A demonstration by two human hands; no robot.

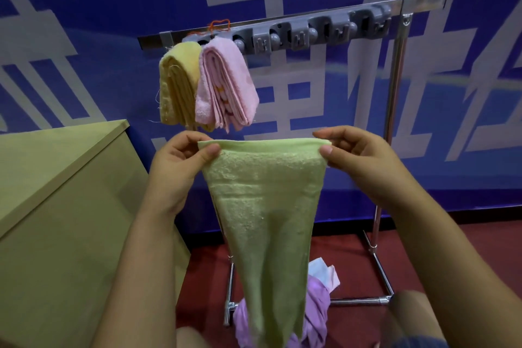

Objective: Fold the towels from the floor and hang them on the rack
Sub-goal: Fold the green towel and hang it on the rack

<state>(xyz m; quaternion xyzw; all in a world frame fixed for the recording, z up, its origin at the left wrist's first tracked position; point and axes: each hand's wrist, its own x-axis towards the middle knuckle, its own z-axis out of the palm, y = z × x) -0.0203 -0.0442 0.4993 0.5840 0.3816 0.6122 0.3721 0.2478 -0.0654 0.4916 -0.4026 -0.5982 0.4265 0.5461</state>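
A light green towel (268,206) hangs lengthwise in front of me, held up by its top edge. My left hand (180,167) pinches its top left corner and my right hand (358,158) pinches the top right corner. Behind it stands a metal rack (395,93) with a grey row of clips (310,32) along its top bar. A folded yellow towel (178,85) and a folded pink towel (226,85) hang from the left clips. On the red floor below lies a purple towel (313,319) with a white and pink cloth (324,271) beside it.
A tan cardboard box (56,206) stands close on my left, beside the rack. A blue banner wall (84,22) with large white characters runs behind the rack. The rack's base bars (358,301) lie on the red floor around the cloths.
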